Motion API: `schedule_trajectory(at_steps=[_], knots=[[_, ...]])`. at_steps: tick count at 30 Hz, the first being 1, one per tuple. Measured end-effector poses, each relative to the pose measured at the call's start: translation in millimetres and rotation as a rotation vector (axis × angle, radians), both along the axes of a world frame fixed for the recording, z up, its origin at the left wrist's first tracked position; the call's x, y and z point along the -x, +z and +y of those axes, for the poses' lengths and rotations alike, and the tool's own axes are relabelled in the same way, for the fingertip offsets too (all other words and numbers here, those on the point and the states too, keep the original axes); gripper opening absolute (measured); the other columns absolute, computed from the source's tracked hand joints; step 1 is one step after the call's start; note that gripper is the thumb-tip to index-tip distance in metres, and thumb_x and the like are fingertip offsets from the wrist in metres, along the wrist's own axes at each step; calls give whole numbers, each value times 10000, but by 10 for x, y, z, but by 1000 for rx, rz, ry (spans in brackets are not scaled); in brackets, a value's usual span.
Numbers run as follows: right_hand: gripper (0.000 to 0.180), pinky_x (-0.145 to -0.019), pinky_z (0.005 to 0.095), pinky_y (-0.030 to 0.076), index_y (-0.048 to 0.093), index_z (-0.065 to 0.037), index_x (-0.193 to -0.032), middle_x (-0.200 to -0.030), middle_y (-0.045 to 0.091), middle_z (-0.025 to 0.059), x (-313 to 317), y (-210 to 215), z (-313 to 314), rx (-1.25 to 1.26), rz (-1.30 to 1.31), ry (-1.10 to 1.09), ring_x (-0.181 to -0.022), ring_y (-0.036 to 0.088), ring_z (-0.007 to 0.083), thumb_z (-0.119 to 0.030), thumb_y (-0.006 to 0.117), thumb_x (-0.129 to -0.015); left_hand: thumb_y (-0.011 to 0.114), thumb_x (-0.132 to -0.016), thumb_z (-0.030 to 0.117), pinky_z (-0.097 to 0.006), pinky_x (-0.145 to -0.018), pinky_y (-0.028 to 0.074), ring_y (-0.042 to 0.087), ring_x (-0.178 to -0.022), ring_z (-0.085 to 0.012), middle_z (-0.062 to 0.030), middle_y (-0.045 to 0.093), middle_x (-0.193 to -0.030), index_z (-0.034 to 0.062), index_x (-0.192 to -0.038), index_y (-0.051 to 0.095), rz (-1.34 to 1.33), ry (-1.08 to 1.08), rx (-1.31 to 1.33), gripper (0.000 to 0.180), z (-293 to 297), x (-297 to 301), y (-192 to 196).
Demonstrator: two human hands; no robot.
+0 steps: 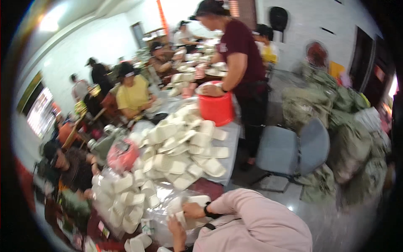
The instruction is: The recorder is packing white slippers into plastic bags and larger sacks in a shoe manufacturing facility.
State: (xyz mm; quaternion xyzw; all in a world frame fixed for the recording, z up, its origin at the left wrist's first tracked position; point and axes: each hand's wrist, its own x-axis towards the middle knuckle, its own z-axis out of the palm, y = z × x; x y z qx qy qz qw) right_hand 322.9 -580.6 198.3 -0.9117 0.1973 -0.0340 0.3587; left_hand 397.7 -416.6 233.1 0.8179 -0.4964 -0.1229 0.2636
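Cream slippers (178, 164) lie in a large loose heap on the table in front of me. At the near edge, over clear plastic, my right hand (194, 210) has its fingers curled at the opening of a cream slipper (175, 204). My left hand (177, 230) is closed around the near side of a slipper just below it. The hands partly hide these slippers, so how they overlap is unclear. More slippers (132, 212) lie on clear plastic to the left. A small white packet with green marks (147, 227) is beside my left hand.
A person in a dark red shirt (243, 46) stands beyond the heap, a hand at a red bucket (216, 109). A pink bag (122, 155) sits left of the heap. At right are a grey chair (277, 151) and stacked sacks (348, 143). Several people sit along the table.
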Motion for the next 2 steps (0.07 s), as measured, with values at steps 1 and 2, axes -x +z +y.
schedule_trajectory(at_steps=[1,2], knots=[[234,-716,424,478,609,-52,-917,-977,575,163,-30,39,36,-40,22,-13,-879,570,340,-173,520,-739,362,-889,178,-521,-1033,142,210,-1280,-414,-204,260,-1398,70,-1366,281,-23,-98,38,496,20,-64,-110],[288,-729,420,480,615,-90,-1009,-1047,572,153,-12,114,14,-78,49,-36,-923,568,334,-184,504,-761,362,-889,178,-521,-1033,142,210,-1280,-414,-204,260,-1398,70,-1366,281,-33,-25,51,496,128,-127,-120]])
